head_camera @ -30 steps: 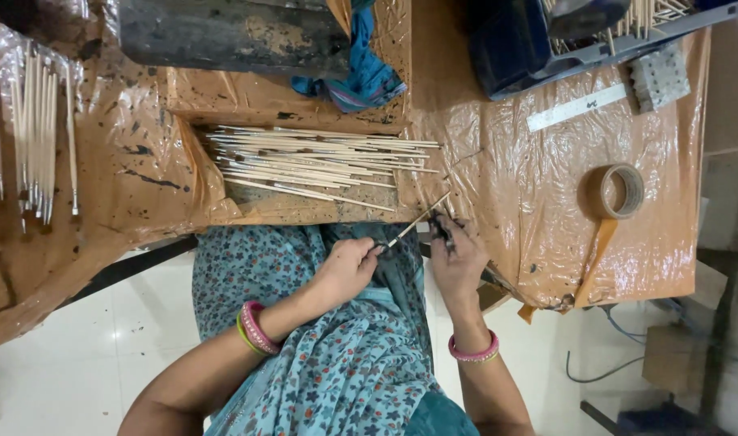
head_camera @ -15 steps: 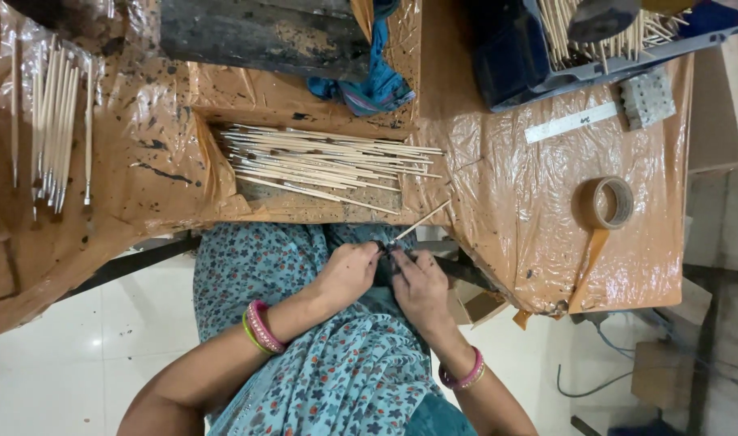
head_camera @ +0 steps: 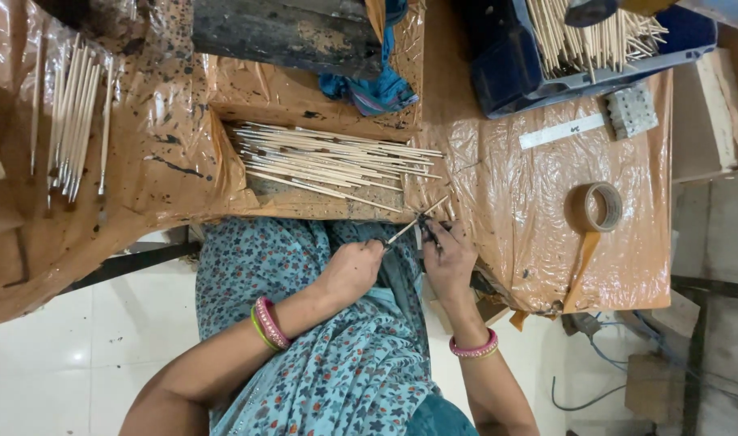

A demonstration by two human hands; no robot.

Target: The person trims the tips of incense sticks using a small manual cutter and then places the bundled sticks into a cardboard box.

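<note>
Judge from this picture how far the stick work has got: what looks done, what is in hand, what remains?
Looks done: a row of sticks laid out apart at far left, though that is a guess. In hand: the left hand and right hand hold one thin stick. Left: the big pile of sticks beside them.

The person wears a loose teal garment printed all over with small flowers in red, white and dark blue; it covers the lap and body. The forearms are bare, with no sleeves showing. On the left wrist sit several bangles, pink beside green and yellow. On the right wrist is a pink beaded bangle. No rings can be made out on the fingers.
</note>
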